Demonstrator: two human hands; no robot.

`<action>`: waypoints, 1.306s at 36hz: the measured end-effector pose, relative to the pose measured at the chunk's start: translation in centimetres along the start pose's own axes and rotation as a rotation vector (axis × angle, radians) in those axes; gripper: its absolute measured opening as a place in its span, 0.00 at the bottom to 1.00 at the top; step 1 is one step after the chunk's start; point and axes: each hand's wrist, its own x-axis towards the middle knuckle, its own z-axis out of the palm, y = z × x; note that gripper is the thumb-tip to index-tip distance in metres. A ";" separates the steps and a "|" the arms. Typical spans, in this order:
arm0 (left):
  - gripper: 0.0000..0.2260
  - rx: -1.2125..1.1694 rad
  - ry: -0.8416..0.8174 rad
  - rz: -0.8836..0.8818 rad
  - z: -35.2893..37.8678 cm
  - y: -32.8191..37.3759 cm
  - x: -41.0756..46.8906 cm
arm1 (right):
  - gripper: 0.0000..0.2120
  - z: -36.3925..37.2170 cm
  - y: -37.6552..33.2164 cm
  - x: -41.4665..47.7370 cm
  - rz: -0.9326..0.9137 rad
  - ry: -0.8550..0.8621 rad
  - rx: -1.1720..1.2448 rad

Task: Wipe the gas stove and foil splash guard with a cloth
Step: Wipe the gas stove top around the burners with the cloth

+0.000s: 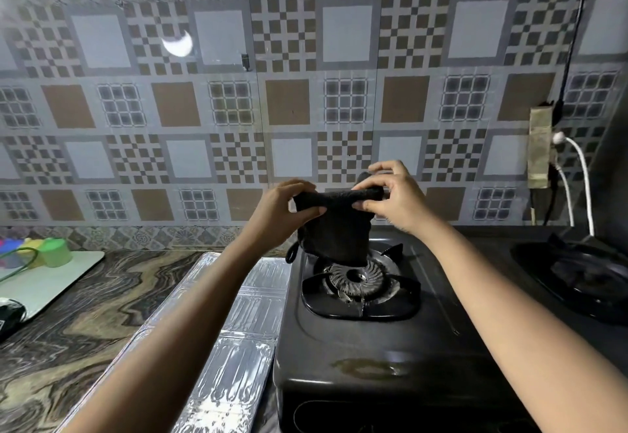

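both hands are up in the air over the gas stove [373, 347], and they share one dark cloth [331, 228]. the left hand [289, 208] has its grip closed on the left end of the cloth's top edge, thumb under and fingers over. the right hand [390, 198] pinches the right end the same way, with a couple of fingers lifted loose behind. the top edge is pulled tight between the two grips, and the rest of the cloth hangs down below them, with a small loop dangling at its lower left corner.

i think the cloth is held like this so it can be folded or smoothed into a neat pad before wiping. a flat pad rubs better than a bunched lump.

right under the grips sits the burner [355, 279] with its black pan support. the cloth hangs just above it and does not seem to touch. nearer the person than the grips, the stove top has a shiny wet-looking patch [365, 368], which looks like a spot that needs a wipe.

down and to the left of the left grip, the foil splash guard [238, 347] lies flat on the marbled bench [85, 313], right beside the stove, probably so it is easy to wipe. neither one looks wiped at this moment.
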 end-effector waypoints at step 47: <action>0.20 -0.598 0.039 -0.218 7.1 -6.5 3.7 | 0.15 11.0 3.2 10.0 0.553 0.318 0.929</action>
